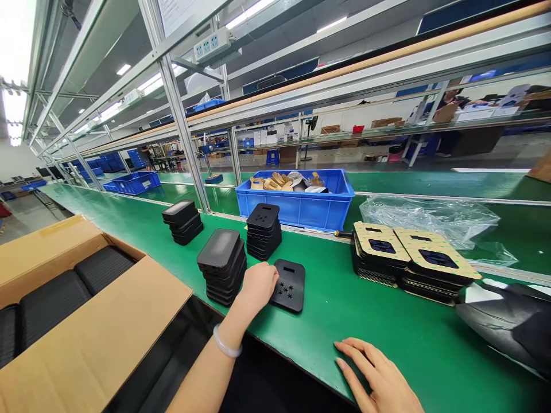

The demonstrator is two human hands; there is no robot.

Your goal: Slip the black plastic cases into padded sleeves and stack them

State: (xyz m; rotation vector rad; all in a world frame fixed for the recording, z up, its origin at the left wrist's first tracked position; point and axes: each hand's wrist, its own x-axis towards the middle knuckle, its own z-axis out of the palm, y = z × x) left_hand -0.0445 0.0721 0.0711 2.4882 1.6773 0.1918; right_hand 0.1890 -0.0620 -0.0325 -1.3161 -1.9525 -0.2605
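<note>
My left hand (257, 285), with a pale bangle (227, 342) on its wrist, is closed at the left edge of a flat black plastic cover (289, 293). The cover has a slot and several star-shaped cutouts and lies on the green bench. My fingertips are partly hidden by the hand itself. Just left of it stands a stack of black covers (221, 265). Behind the hand rises another stack of slotted covers (263, 229). Resting near the bench's front edge, my right hand (376, 373) holds nothing, its fingers apart.
Farther left is a smaller black stack (183, 221), beside an open carton (129, 321) of black parts. A blue bin (295, 209) stands behind. To the right are adhesive-backed panels (381, 244), clear plastic film (426, 215) and a black bag (512, 327).
</note>
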